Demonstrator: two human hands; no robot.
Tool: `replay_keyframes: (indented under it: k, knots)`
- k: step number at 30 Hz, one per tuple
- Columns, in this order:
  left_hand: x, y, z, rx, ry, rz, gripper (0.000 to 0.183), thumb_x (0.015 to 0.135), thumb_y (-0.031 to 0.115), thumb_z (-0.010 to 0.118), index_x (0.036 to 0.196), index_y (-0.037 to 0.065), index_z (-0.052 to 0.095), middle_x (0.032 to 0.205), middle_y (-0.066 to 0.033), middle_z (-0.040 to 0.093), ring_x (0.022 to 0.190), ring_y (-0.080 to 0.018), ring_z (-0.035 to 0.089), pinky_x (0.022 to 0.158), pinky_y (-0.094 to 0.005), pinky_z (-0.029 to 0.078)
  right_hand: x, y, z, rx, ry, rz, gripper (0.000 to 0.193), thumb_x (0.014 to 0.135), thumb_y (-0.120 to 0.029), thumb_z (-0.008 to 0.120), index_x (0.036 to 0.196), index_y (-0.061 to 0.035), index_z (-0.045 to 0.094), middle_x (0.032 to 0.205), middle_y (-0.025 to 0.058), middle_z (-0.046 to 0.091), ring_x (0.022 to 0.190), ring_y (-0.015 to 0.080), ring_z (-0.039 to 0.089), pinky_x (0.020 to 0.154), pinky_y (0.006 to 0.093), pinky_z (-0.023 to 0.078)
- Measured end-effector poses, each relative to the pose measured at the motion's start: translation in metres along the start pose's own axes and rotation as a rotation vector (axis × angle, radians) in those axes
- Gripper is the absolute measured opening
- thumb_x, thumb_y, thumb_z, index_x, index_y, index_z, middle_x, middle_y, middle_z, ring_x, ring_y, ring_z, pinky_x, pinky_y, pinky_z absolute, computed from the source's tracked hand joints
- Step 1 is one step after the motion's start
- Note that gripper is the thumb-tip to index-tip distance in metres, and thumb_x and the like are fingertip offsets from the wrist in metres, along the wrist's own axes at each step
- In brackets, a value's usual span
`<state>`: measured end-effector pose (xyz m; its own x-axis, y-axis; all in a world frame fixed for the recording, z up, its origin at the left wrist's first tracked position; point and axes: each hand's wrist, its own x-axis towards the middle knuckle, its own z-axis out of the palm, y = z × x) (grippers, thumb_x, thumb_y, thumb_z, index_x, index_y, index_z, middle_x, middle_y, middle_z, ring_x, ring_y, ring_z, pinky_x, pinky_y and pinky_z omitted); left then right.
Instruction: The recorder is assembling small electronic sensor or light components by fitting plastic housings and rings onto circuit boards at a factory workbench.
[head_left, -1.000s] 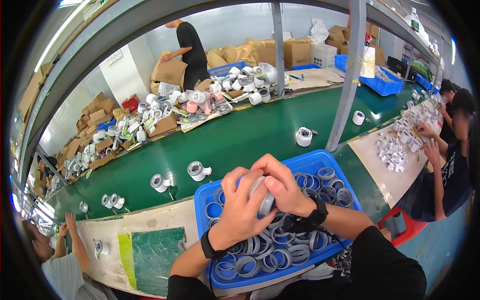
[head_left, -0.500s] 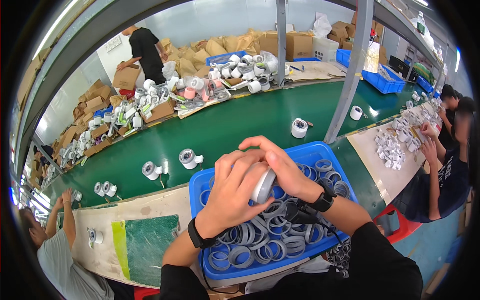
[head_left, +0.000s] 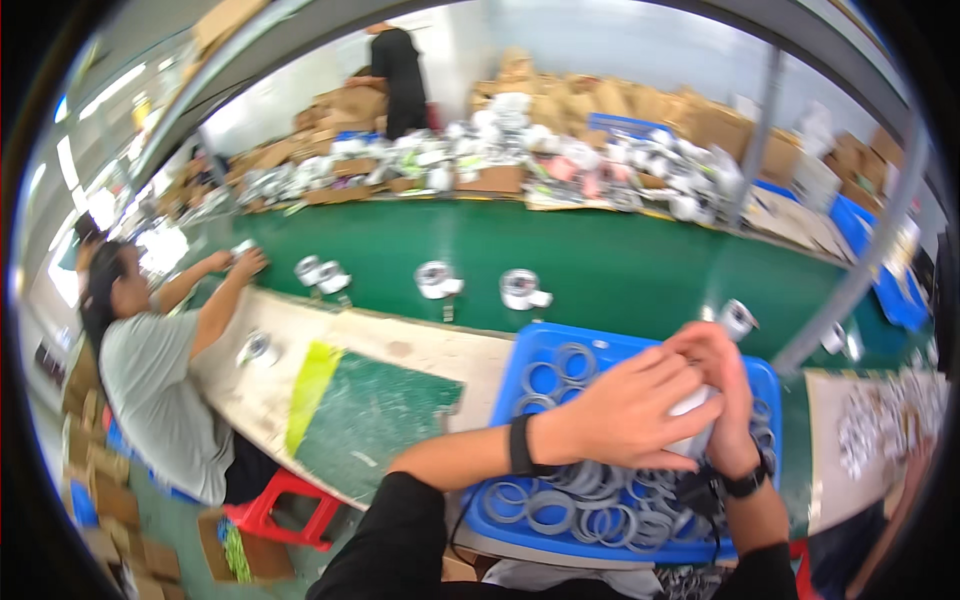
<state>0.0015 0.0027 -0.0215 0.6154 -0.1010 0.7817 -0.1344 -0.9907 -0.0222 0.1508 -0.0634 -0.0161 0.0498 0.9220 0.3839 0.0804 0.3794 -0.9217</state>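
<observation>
A white part (head_left: 691, 402) in two hands
The left hand (head_left: 632, 408) and right hand (head_left: 732, 405) curl their grip around it, over a blue tray (head_left: 622, 346) of gray rings (head_left: 585, 480).

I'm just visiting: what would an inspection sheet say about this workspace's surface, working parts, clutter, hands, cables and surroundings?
Surface: long, smooth green surface beyond a beige worktop bearing a dark green mat.
Job's things: white rounded part, mostly hidden; round grey rings in a blue rectangular plastic tray.
Clutter: heaped white and pink pieces along the far side.
Hands: left hand and right hand curved around the white rounded part, above the tray.
Cables: thin black cable by the tray's near left corner.
Surroundings: seated person in a light grey shirt; red stool.
</observation>
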Motion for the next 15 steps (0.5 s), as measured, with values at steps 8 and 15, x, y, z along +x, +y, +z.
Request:
replay_keyframes:
  k: [8, 15]
  knots:
    - [-0.01, 0.011, 0.015, -0.946, 0.333, -0.512, 0.035, 0.094, 0.032, 0.048, 0.11, 0.001, 0.044, 0.101, -0.0143, 0.055, 0.091, -0.0225, 0.056, 0.08, -0.0316, 0.044, -0.012, 0.001, 0.021, -0.587, 0.051, -0.698, 0.054, 0.087, -0.048, 0.049, 0.106, 0.0019, 0.051, 0.116, 0.0247, 0.054, 0.109, 0.0387, 0.053, 0.092, 0.0466, 0.042]
    - [-0.009, -0.002, 0.026, -1.005, 0.344, -0.635, 0.025, 0.097, 0.023, 0.038, 0.109, 0.001, 0.042, 0.096, -0.0134, 0.054, 0.085, -0.022, 0.056, 0.073, -0.0317, 0.042, -0.011, 0.013, 0.02, -0.51, 0.127, -0.64, 0.043, 0.086, -0.041, 0.05, 0.099, 0.0005, 0.051, 0.111, 0.0219, 0.056, 0.107, 0.0386, 0.053, 0.092, 0.0494, 0.042]
